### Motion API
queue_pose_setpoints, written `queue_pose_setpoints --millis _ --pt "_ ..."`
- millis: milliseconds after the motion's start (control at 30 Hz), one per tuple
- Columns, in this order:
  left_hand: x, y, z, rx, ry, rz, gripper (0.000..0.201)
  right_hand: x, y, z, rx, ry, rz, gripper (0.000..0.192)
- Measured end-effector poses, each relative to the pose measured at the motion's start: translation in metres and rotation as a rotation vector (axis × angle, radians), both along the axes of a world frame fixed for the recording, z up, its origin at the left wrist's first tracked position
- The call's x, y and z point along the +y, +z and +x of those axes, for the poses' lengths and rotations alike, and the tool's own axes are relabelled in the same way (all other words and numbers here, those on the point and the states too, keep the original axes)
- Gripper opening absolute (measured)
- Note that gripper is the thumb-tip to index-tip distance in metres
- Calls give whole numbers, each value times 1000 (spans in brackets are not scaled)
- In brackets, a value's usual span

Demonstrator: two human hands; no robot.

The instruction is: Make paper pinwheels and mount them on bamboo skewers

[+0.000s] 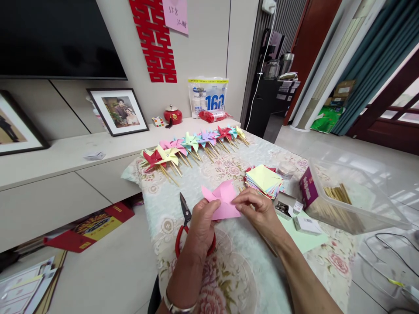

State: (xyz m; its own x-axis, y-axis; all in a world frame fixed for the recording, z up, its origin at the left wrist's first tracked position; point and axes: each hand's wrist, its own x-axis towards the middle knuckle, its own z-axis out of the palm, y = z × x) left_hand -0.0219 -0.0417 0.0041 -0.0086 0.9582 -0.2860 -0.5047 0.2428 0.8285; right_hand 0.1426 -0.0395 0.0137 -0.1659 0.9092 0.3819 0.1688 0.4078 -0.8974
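A pink paper square [229, 212], its corners partly folded toward the middle, is held over the table. My left hand [203, 220] grips its left side, thumb pressed on top. At the right edge, my right hand [257, 208] pinches the paper between thumb and fingers. Red-handled scissors [185, 210] lie beside and partly under my left forearm. Beneath my right hand a thin wooden stick [266, 242] shows in part. Just beyond that hand sits a stack of coloured paper squares [264, 178]. A small open box of metal fasteners [283, 208] stands to its right.
Finished paper pinwheels [190, 141] on sticks line the table's far edge. A clear plastic bin [369, 213] with wooden sticks stands at the right. A small white box [307, 225] rests on green paper [296, 237]. Behind is a white cabinet [65, 152] with framed photos.
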Motion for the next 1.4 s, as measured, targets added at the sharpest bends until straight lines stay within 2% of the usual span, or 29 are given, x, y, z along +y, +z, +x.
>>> queue_pose_setpoints --millis 167,333,567,800,1067,1400 --pt "0 -2 0 -17 12 17 23 -1 -5 1 -40 126 13 19" --pt "-1 -5 3 57 14 45 25 -1 -4 2 -49 169 8 8" --pt "-1 -11 7 127 -32 64 31 -2 0 0 -119 118 -83 12" --pt "-2 -5 10 127 -62 84 27 -1 -5 -4 -136 38 -241 16" --pt "1 -4 12 123 -61 53 28 1 -11 -6 -132 -23 -287 11" --pt "1 -5 13 127 -39 48 26 0 -8 -8 -173 -68 -290 10"
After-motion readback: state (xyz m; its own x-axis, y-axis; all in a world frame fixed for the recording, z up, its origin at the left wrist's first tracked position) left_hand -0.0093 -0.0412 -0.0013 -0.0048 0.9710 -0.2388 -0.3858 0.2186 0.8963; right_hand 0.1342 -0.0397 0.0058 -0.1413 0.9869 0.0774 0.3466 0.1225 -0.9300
